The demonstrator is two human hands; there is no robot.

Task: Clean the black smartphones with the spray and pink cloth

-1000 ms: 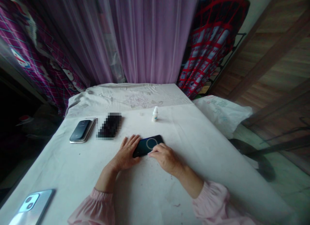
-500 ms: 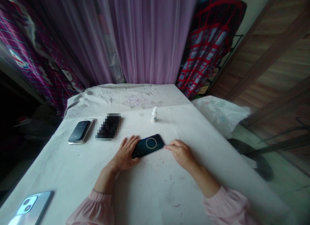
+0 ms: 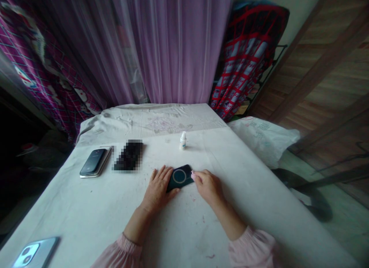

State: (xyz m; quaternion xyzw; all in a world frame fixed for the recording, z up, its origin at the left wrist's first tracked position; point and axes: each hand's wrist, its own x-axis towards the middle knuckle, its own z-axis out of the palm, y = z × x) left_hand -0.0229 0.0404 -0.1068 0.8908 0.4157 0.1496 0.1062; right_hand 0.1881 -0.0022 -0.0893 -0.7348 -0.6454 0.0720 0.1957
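A person in a pink sleeve (image 3: 250, 247) works with both bare hands at a table (image 3: 100, 218) covered in white cloth. In the middle of the table, between the two hands, a dark phone (image 3: 179, 177) lies flat, a pale ring showing on its upper side. It sits at a slant, its right end farther away than its left.

The left hand (image 3: 158, 187) is partly open and lies over the phone's left end, with fingers along the far side and the thumb at the near edge, holding it against the table. The right hand (image 3: 209, 186) is closed, thumb and fingertips pinched on a small pink scrap (image 3: 193, 175) at the phone's right end; it is too small to tell what the scrap is made of.

Beyond the phone, a small white bottle (image 3: 182, 142) stands upright. To the left, near each other, are a dark object blurred into squares (image 3: 128, 156) and a black phone (image 3: 92, 161) resting on a paler flat item (image 3: 101, 168). A silvery phone (image 3: 43, 250) with a large camera patch lies at the lower left, partly cut off by the picture's edge.

Purple curtains (image 3: 178, 49) hang behind the table. To the right are a red patterned cloth (image 3: 239, 72), a white plastic bag (image 3: 262, 139) and wooden panels (image 3: 323, 72).
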